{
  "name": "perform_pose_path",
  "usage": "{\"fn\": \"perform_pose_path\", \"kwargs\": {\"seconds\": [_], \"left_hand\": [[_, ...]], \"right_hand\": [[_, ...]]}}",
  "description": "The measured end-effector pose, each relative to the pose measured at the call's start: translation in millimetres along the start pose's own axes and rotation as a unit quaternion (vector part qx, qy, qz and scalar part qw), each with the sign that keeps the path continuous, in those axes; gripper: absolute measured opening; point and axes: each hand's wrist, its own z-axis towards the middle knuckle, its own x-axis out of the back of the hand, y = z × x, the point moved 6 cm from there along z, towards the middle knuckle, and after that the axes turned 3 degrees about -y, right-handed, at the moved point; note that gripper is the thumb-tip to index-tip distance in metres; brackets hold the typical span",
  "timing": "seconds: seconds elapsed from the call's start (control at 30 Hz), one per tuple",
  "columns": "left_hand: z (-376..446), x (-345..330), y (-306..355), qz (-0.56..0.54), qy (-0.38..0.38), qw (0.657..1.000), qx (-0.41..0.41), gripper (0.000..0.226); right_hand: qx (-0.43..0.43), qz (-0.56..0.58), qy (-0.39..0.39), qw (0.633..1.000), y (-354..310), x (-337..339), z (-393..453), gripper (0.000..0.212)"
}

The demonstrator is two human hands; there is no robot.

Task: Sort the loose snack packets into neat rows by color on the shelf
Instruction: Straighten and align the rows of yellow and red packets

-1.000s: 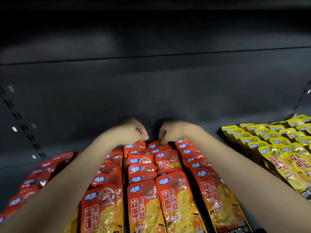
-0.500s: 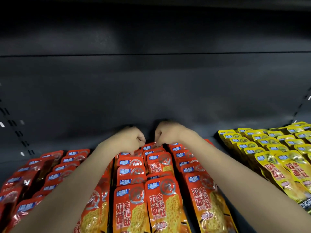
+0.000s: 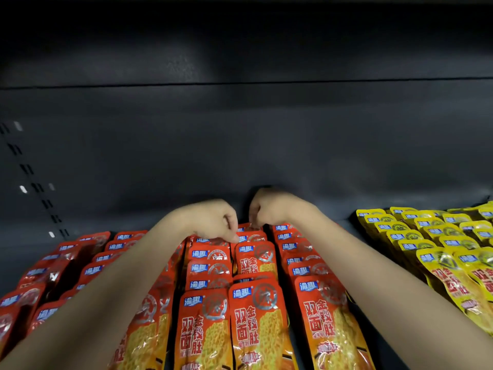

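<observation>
**Thin, slick packets at the back of the shelf**

Both hands reached to the rear of the orange rows (image 3: 240, 289). The left hand (image 3: 213, 220) had its fingers curled, tips down on the top edges of the rearmost orange packets (image 3: 249, 232); the right hand (image 3: 269, 209) pinched at the same spot. Whether either actually held a packet could not be told. Yellow packets (image 3: 432, 236) lay in rows on the right of the shelf (image 3: 186, 156). The packets looked light, floppy and glossy, likely slippery; the flat sealed top edge seemed the best place to take hold.
</observation>
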Motion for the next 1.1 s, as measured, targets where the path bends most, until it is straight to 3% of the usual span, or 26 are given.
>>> {"fn": "perform_pose_path", "kwargs": {"seconds": [0.17, 0.67, 0.87, 1.0, 1.1], "left_hand": [[-1, -1, -6, -0.061, -0.002, 0.997, 0.044, 0.010], [1, 1, -7, -0.085, 0.017, 0.990, 0.109, 0.011], [-3, 4, -1, -0.065, 0.027, 0.993, 0.093, 0.019], [-15, 13, 5, -0.041, 0.083, 0.994, 0.057, 0.014], [-32, 12, 13, -0.023, 0.097, 0.994, 0.041, 0.012]], "right_hand": [[0.026, 0.004, -0.013, 1.000, -1, 3, -3, 0.017], [0.016, 0.005, 0.009, 1.000, -1, 5, -4, 0.020], [-0.004, 0.021, 0.022, 1.000, 3, 6, -7, 0.018], [0.000, 0.031, 0.074, 0.997, 5, 17, -17, 0.016], [0.014, 0.004, 0.054, 0.998, 2, 22, -32, 0.015]]}}
